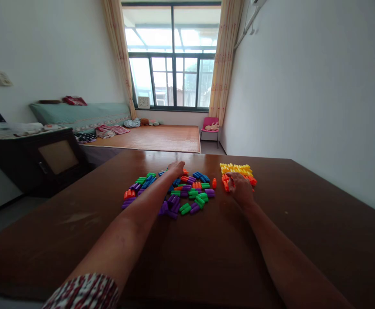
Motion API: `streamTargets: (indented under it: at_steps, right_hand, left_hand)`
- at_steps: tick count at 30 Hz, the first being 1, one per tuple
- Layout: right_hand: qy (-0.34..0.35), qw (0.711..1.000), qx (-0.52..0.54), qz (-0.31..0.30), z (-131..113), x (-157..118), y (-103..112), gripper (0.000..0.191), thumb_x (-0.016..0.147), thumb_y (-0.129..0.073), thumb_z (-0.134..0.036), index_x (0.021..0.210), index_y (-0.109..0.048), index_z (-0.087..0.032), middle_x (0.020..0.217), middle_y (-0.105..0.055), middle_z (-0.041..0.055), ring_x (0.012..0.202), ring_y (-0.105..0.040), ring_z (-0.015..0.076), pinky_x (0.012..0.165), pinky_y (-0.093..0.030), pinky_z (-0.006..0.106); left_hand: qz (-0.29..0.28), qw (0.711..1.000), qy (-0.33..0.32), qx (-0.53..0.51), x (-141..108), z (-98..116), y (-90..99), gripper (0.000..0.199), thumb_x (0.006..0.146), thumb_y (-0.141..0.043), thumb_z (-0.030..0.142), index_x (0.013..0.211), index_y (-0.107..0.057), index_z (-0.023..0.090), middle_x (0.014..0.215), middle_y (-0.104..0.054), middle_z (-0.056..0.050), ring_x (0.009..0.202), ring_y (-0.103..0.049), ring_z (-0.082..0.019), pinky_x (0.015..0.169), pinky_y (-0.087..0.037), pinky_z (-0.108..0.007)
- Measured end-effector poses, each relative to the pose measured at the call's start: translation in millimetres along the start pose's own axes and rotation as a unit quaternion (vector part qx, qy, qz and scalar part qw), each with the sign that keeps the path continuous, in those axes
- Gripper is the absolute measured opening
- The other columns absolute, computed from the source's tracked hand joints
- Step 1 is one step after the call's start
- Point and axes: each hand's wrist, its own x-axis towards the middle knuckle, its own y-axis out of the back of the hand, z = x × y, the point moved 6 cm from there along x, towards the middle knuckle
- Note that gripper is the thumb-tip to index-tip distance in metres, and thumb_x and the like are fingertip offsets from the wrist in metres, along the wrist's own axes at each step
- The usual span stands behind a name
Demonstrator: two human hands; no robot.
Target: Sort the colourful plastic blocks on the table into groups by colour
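Observation:
A loose pile of small plastic pieces (pixel 181 193) in purple, green, blue and orange lies on the brown table. My left hand (pixel 176 167) reaches across to the far side of this pile, close to orange pieces; its fingertips are mostly hidden. To the right, yellow plastic pieces (pixel 235 168) lie side by side in a neat block. Orange pieces (pixel 250 178) are lined up along the near side of that block. Over this orange row, my right hand (pixel 241 189) has its fingers curled down onto an orange piece at the left end.
A single orange piece (pixel 214 183) lies between the pile and the sorted block. The glossy brown table (pixel 200 266) extends on all sides. Beyond it are a bed with a mat (pixel 164 137), a pink chair (pixel 208 124) and a dark cabinet (pixel 45 159) at left.

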Motion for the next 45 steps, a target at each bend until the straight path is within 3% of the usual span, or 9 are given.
streamTargets:
  at_steps: [8,17,24,30,32,36,37,42,45]
  right_hand:
    - [0.013,1.000,0.011,-0.006,-15,-3,-1,0.033,0.089,-0.041,-0.019,0.113,-0.063,-0.017,0.112,-0.068,0.0096,0.103,-0.061,0.0238,0.085,-0.042,0.035]
    - [0.018,1.000,0.020,0.002,-6,-1,0,0.033,0.088,-0.041,-0.018,0.112,-0.064,-0.018,0.110,-0.069,0.0088,0.101,-0.062,0.0233,0.087,-0.044,0.034]
    - [0.032,0.999,0.014,-0.001,-5,-1,-6,0.031,0.088,-0.043,-0.017,0.111,-0.065,-0.019,0.110,-0.069,0.0083,0.099,-0.063,0.0223,0.085,-0.045,0.034]
    - [0.022,0.998,0.061,0.005,-10,0,-4,0.030,0.090,-0.044,-0.020,0.111,-0.065,-0.020,0.109,-0.068,0.0089,0.095,-0.064,0.0230,0.080,-0.049,0.035]
    - [0.015,0.990,0.138,-0.019,-19,1,-7,0.030,0.090,-0.046,-0.027,0.115,-0.063,-0.021,0.112,-0.066,0.0092,0.086,-0.064,0.0203,0.075,-0.052,0.034]
    - [0.022,0.939,0.329,-0.103,-51,-2,-17,0.045,0.084,-0.060,-0.040,0.126,-0.056,-0.024,0.126,-0.057,0.0097,0.078,-0.064,0.0155,0.065,-0.056,0.031]
    - [0.029,0.925,0.359,-0.119,-60,-3,-19,0.047,0.083,-0.062,-0.041,0.127,-0.056,-0.026,0.128,-0.055,0.0093,0.079,-0.064,0.0155,0.065,-0.056,0.030]
    - [0.066,0.907,0.392,-0.138,-90,-12,-25,0.042,0.081,-0.064,-0.040,0.120,-0.062,-0.027,0.123,-0.058,0.0071,0.081,-0.062,0.0141,0.072,-0.056,0.030]
    - [0.052,0.896,0.410,-0.161,-92,-12,-30,0.042,0.079,-0.067,-0.039,0.120,-0.063,-0.027,0.119,-0.062,0.0053,0.090,-0.062,0.0170,0.078,-0.055,0.032]
  left_hand:
    - [0.033,0.999,0.007,-0.032,-38,-30,10.6,0.038,0.084,-0.054,0.025,0.121,-0.065,0.025,0.122,-0.067,-0.008,0.111,-0.062,-0.023,0.092,-0.046,-0.028]
    - [0.013,0.999,0.008,-0.052,-13,-6,-9.2,0.028,0.087,-0.054,0.032,0.107,-0.070,0.020,0.115,-0.069,-0.013,0.107,-0.064,-0.027,0.088,-0.048,-0.033]
    - [0.005,0.995,0.041,-0.086,7,8,-16.2,0.028,0.070,-0.074,0.030,0.094,-0.071,0.016,0.111,-0.069,-0.017,0.116,-0.058,-0.035,0.092,-0.047,-0.040]
    - [0.023,0.979,0.011,-0.201,-9,24,1.3,0.046,0.072,-0.074,0.027,0.116,-0.066,0.018,0.111,-0.070,-0.011,0.107,-0.063,-0.026,0.090,-0.050,-0.032]
    - [0.004,0.945,-0.028,-0.326,-30,34,3.8,0.046,0.080,-0.068,0.030,0.123,-0.061,0.017,0.111,-0.070,-0.009,0.097,-0.067,-0.020,0.083,-0.053,-0.028]
    - [-0.090,0.750,-0.104,-0.647,-88,55,0.4,0.048,0.074,-0.077,0.035,0.114,-0.064,0.012,0.108,-0.070,-0.012,0.091,-0.068,-0.018,0.079,-0.053,-0.028]
    - [-0.106,0.720,-0.106,-0.677,-102,58,-1.8,0.048,0.071,-0.080,0.036,0.110,-0.066,0.012,0.106,-0.070,-0.012,0.090,-0.067,-0.018,0.080,-0.052,-0.028]
    - [-0.111,0.656,-0.109,-0.738,-144,62,-10.9,0.051,0.063,-0.085,0.035,0.105,-0.067,0.012,0.101,-0.070,-0.009,0.090,-0.067,-0.017,0.083,-0.050,-0.027]
    - [-0.108,0.649,-0.118,-0.744,-150,62,-15.0,0.051,0.065,-0.084,0.036,0.106,-0.066,0.012,0.100,-0.071,-0.009,0.089,-0.067,-0.018,0.080,-0.051,-0.026]
